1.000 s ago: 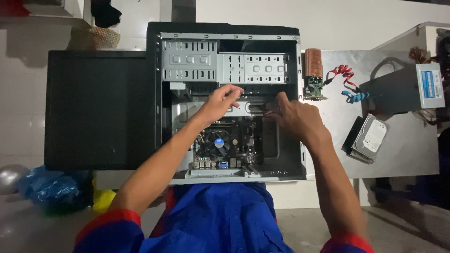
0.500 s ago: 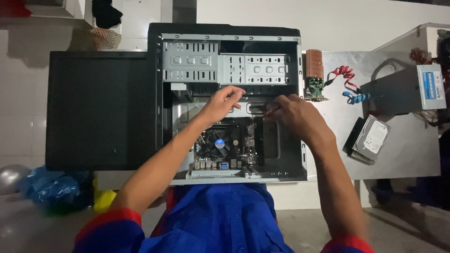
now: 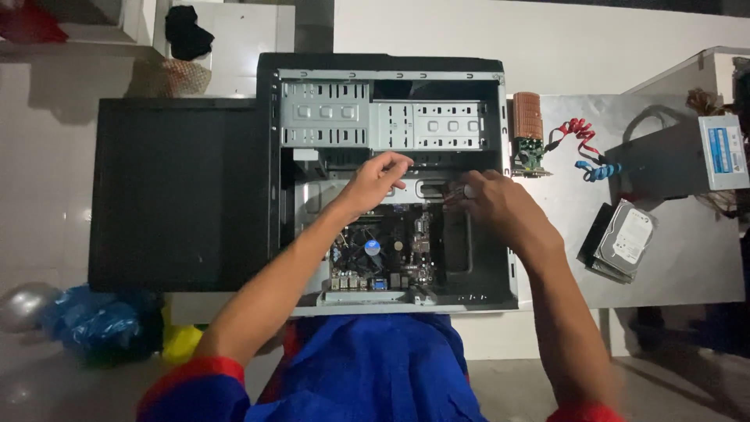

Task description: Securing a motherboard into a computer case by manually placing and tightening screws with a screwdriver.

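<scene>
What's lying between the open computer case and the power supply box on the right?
Head view: a graphics card, then red and blue cables, between case and power supply box.

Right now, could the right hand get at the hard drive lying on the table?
Probably yes: the right hand is inside the open computer case, and the hard drive lies uncovered just right of it.
</scene>
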